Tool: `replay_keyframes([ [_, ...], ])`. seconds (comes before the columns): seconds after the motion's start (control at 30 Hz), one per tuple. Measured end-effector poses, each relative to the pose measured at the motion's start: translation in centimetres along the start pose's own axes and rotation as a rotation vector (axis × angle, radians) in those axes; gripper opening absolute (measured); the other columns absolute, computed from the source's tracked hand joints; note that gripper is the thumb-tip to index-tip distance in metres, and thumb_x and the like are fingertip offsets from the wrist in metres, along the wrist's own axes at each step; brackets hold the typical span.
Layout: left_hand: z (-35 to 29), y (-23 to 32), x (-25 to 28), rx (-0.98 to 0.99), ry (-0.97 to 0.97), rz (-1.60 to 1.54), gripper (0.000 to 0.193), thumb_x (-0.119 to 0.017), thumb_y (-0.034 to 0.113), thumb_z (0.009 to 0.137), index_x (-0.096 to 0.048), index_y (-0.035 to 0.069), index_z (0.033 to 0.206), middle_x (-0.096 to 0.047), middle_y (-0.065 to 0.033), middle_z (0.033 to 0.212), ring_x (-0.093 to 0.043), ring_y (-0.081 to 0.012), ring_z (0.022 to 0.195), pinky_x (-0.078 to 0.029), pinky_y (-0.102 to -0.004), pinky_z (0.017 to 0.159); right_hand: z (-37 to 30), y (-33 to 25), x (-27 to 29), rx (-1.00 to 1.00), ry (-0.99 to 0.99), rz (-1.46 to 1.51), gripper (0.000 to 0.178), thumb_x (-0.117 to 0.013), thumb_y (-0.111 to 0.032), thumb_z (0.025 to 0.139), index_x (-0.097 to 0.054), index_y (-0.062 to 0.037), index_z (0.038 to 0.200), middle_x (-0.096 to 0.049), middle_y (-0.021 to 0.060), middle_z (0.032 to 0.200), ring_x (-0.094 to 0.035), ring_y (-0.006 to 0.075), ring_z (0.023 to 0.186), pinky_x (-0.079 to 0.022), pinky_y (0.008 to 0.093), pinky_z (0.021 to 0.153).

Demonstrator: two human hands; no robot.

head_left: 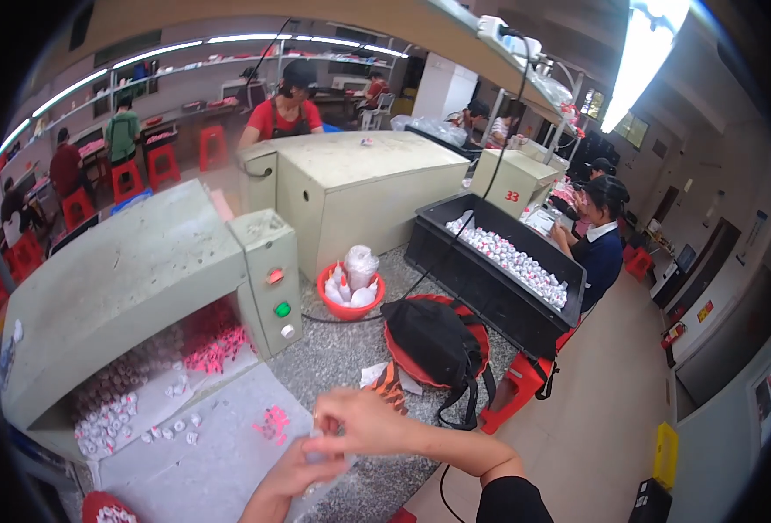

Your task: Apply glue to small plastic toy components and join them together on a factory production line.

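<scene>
My right hand (361, 422) and my left hand (303, 471) meet over the front edge of the speckled stone counter (333, 357). Both pinch a small translucent plastic piece (323, 455), which is too blurred to identify further. Just left of my hands lies a pale work sheet (220, 453) with a few small pink parts (272, 424). Further left, a pile of small white-and-red parts (106, 418) sits under the opening of a pale green machine housing (115, 279).
A control box with coloured buttons (274, 279) stands on the housing. Behind it are a red bowl of white bottles (351, 295), a black bag on a red stool (438, 342), and a long black crate of white-red parts (490, 270). A seated person in dark blue (602, 248) works at the right.
</scene>
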State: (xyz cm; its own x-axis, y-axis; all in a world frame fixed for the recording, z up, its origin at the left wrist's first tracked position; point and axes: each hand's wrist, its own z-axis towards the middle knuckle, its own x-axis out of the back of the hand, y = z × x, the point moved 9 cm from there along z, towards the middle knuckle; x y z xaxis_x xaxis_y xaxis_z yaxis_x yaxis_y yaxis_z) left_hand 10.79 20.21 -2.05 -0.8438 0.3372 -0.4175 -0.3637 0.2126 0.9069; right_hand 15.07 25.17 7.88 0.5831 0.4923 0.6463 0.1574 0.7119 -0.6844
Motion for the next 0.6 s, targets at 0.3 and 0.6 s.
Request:
replay_keyframes([
  [0.3,0.7,6.5,2.5,-0.329,0.797,0.911,0.024,-0.064,0.008,0.075,-0.048,0.003,0.092,-0.061,-0.0214,0.073,-0.06,-0.0425,0.072,-0.046,-0.0476,0.059,-0.5,4.4,1.1,-0.422,0.337,0.329,0.022,-0.078,-0.009,0.072,-0.061,0.0011,0.082,-0.056,-0.0012,0.063,-0.05,0.0019,0.059,-0.04,0.0164,0.053],
  [0.6,0.5,5.7,2.0,-0.351,0.462,0.658,0.034,-0.065,0.013,0.079,-0.052,0.003,0.108,-0.065,-0.0202,0.085,-0.062,-0.0405,0.084,-0.05,-0.0452,0.07,1.8,3.7,-0.6,-0.141,-0.209,0.715,0.018,-0.067,-0.005,0.083,-0.062,0.0018,0.098,-0.054,0.0033,0.084,-0.048,0.0043,0.055,-0.035,0.0167,0.038],
])
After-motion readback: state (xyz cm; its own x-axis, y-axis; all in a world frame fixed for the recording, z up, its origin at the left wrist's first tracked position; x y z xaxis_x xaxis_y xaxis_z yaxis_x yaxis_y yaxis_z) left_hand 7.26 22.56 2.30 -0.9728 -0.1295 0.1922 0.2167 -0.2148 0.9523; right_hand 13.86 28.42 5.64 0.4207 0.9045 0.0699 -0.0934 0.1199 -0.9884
